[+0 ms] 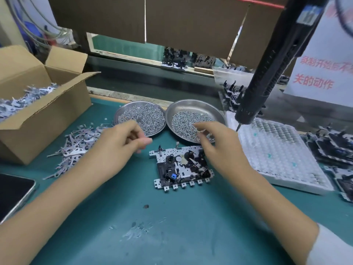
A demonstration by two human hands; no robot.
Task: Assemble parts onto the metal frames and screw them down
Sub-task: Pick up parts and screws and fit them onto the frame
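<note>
A metal frame (182, 166) with black parts and a small blue piece lies on the green mat in the middle. Behind it stand two steel dishes of screws, the left dish (122, 109) and the right dish (193, 105). My right hand (215, 142) hovers over the near edge of the right dish, fingers curled down among the screws; whether it pinches one is hidden. My left hand (122, 142) hangs just left of the frame with fingers loosely curled and thumb extended, holding nothing visible. A black electric screwdriver (267, 73) hangs at the right.
A pile of small metal levers (76, 148) lies left of the frame, beside an open cardboard box (47, 115) full of them. A white compartment tray (277, 155) and stacked assembled frames (332, 148) sit at right. A phone (13, 194) lies at the left edge.
</note>
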